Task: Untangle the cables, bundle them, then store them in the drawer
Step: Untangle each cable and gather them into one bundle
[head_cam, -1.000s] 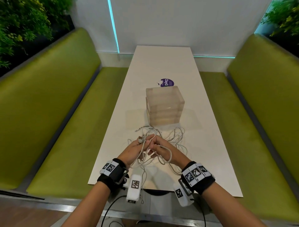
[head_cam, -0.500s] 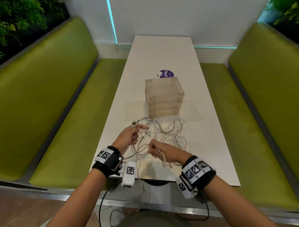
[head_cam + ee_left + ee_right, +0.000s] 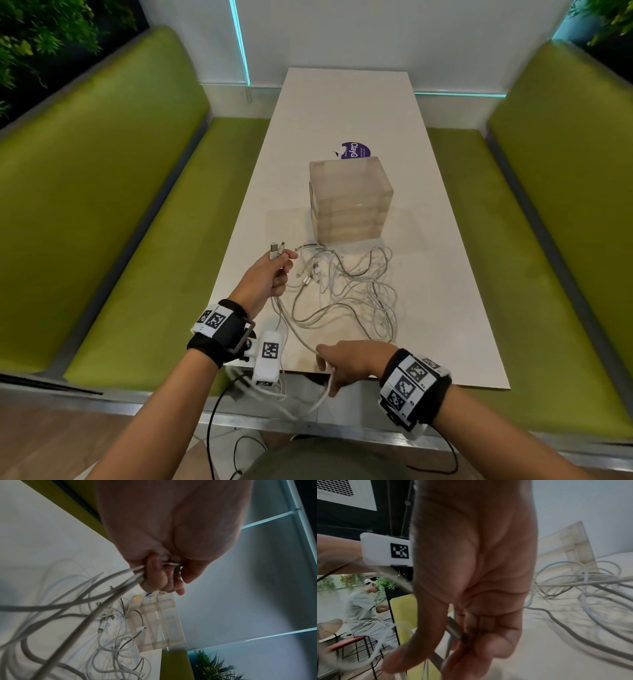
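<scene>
A tangle of white and grey cables (image 3: 346, 287) lies on the white table (image 3: 445, 274) in front of a translucent drawer unit (image 3: 349, 202). My left hand (image 3: 274, 270) grips two cable ends with their plugs (image 3: 275, 251) sticking up, just left of the tangle; in the left wrist view the fingers (image 3: 154, 574) curl round those cables (image 3: 109, 582). My right hand (image 3: 342, 363) is at the table's near edge, fingers curled round a cable strand (image 3: 325, 390) that hangs below the edge. The right wrist view shows that hand (image 3: 471, 635) closed on a strand. The unit's drawers look closed.
Green benches (image 3: 120, 222) run along both sides of the table. A purple round sticker (image 3: 356, 150) lies behind the drawer unit. A white wall closes the far end. Another person (image 3: 363, 609) sits in the background of the right wrist view.
My hands have drawn apart: the left moved up and left with the plug ends, the right pulled back toward me to the table's near edge, stretching a cable out of the tangle.
</scene>
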Tool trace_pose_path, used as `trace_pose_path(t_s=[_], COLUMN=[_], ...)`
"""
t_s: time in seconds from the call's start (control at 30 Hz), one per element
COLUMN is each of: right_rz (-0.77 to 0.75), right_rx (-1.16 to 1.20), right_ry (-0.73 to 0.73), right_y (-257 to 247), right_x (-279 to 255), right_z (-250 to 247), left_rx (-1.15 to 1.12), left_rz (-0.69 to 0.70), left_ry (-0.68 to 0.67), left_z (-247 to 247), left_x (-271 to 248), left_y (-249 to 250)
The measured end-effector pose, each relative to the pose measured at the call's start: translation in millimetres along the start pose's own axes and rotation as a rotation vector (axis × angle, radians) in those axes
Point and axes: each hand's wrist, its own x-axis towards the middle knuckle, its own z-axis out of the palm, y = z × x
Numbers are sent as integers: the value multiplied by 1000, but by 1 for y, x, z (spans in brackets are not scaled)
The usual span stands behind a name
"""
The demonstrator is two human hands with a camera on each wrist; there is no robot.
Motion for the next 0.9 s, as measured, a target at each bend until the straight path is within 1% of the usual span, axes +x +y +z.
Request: trace_pose_path(t_s=[0.07, 0.23, 0.3, 0.37, 0.47, 0.57, 0.63, 0.7, 0.73, 0.77, 0.87, 0.9], right_rz=[32, 52, 55, 60, 13, -64, -75, -87, -90, -80, 34, 57], right_rx=[-5, -90, -102, -54, 104, 165, 161, 170, 162, 139, -46, -122], right_ry=[-13, -94, -85, -34, 147, 460, 634, 707, 698, 660, 455, 418], right_y=[2, 6, 8, 11, 15, 17, 15, 9, 4, -1, -10, -11], right_x=[-1, 0, 2, 3, 2, 6, 12, 22, 27, 33, 50, 54], right_z=[-1, -5, -6, -8, -18, -33, -43, -51, -53, -54, -46, -43], left_rx=[3, -12, -18, -14, -27, -45, -51, -56, -64, -85, -177, -210], left_rz=[2, 9, 12, 16, 40, 48, 47, 43, 37, 26, -13, -16], left_ry=[-8, -22, -41, -67, -61, -32, -20, 12, 36, 56, 78, 75], left_z=[0, 2, 3, 3, 2, 1, 2, 2, 1, 1, -4, -5], left_x=[-1, -3, -3, -4, -4, -3, -3, -2, -1, -1, 3, 3], left_y=[2, 4, 5, 5, 5, 5, 5, 3, 2, 1, -4, -4])
